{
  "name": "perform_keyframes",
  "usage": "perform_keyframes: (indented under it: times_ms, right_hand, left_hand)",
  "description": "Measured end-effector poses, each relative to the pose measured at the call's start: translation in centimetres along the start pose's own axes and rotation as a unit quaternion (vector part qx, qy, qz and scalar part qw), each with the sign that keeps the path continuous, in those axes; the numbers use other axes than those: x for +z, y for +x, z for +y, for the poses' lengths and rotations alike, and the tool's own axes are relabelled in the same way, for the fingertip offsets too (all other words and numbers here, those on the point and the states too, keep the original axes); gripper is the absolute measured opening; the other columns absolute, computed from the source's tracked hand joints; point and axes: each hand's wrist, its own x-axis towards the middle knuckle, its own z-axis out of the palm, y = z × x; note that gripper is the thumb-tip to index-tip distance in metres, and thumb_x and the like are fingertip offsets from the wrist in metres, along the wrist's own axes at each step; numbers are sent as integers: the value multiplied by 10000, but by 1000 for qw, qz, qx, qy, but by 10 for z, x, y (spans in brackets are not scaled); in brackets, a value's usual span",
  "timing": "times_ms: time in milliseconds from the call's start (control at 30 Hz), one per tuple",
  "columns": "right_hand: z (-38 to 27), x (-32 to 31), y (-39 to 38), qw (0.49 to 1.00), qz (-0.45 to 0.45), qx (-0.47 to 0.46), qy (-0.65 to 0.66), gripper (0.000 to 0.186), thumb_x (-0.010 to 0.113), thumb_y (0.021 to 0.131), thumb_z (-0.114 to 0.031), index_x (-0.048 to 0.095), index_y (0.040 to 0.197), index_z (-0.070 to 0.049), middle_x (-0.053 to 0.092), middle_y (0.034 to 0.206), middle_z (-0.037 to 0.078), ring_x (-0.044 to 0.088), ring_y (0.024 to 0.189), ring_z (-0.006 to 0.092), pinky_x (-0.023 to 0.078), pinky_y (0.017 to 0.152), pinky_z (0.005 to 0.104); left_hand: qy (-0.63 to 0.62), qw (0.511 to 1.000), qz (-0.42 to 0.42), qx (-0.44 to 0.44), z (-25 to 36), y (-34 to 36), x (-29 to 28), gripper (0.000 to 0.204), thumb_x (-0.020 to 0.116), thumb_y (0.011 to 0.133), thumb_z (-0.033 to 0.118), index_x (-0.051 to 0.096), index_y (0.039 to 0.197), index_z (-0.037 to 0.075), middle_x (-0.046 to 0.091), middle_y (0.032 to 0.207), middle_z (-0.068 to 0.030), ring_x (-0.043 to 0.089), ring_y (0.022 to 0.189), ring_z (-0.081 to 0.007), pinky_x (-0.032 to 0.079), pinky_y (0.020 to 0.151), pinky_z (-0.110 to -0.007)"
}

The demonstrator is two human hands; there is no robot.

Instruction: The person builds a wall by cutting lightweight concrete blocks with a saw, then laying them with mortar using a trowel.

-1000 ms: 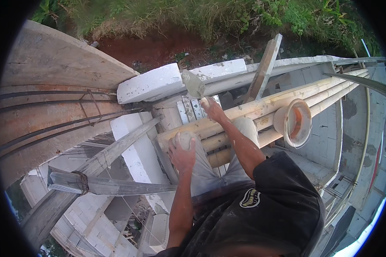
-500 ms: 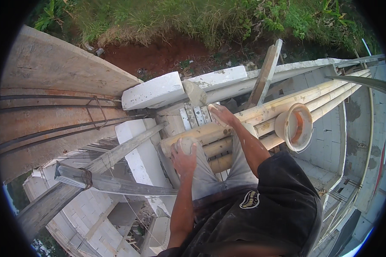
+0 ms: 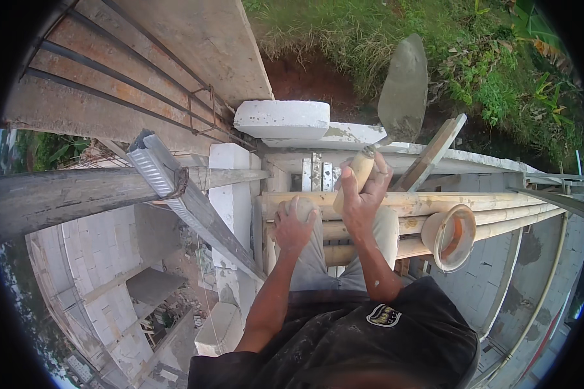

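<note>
Grey metal forms the blade of the trowel, which stretches forward from the right hand, beyond the fingertips and up and slightly right in view, while its pale handle lies inside that hand. The right fingers and thumb are wrapped around the handle, its lower end showing beside the thumb. The blade appears over the white block wall and the grassy slope behind; how high it is above them I cannot tell. The left hand holds no tool; it rests with loosely spread fingers draped over the left knee. Beneath the legs, bamboo poles run off to the right, and a round bucket stands against them, right of the right knee. Perforated pale strips lie just ahead of the poles, between the two hands. A loose white block sits left of the blade, and farther left dark steel bars cross a rusty-toned panel.
</note>
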Motion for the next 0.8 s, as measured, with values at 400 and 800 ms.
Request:
perform_keyframes:
  times_ms: [400, 800]
  right_hand:
    - [43, 34, -36, 966, -208, 118, -99, 489, 605, 940, -212, 383, 1326, -11, 578, 1041, 143, 591, 903, 236, 473, 813, 327]
    - [5, -214, -135, 946, -7, 323, 22, 510, 608, 891, -145, 401, 1341, -23, 584, 839, 63, 553, 561, 119, 471, 490, 267]
  left_hand:
    - [32, 999, -29, 19, -23, -5, 10, 697, 685, 795, 468, 488, 1355, 104, 447, 1364, -182, 480, 1199, -405, 425, 985, -502]
    - [3, 999, -48, 2, 11, -2, -15, 695, 511, 883, 635, 430, 1427, 211, 444, 1425, -153, 472, 1267, -370, 409, 996, -498]
